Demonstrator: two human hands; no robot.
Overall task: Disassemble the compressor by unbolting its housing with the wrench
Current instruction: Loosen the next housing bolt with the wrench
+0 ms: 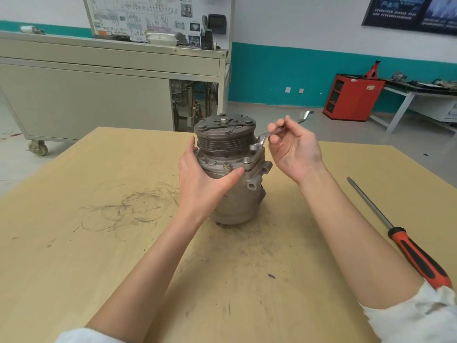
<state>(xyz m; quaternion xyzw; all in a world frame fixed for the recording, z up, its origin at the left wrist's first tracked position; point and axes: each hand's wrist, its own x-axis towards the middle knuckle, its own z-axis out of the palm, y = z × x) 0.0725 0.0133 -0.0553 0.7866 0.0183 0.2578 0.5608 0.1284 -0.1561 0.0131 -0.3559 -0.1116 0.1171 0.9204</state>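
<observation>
1. Compressor (237, 206) stands upright mid-counter, pulley (223, 141) on top, scuff rings on the counter (99, 243) to its left.
2. Two bolts (226, 166) show on the front of the housing flange, below the pulley.
3. Left hand (200, 179) grips the compressor from the left. Its thumb lies across the front just under the flange, its fingers wrap round the far side.
4. Wrench (264, 137) has its ring end down at the flange's right side, just beside the pulley. Cannot tell if it's seated on a bolt. The shaft angles up and right, and the open end is blurred past the hand.
5. Right hand (294, 147) pinches the wrench shaft mid-length with fingertips and thumb, palm facing left.
6. Screwdriver (405, 238) lies flat on the counter at right, well apart from the compressor. It has an orange-black handle, and the handle end meets the right sleeve (420, 315).
7. Behind: grey wheeled cart (86, 95), red cabinet (353, 97) on the floor by the teal wall.
</observation>
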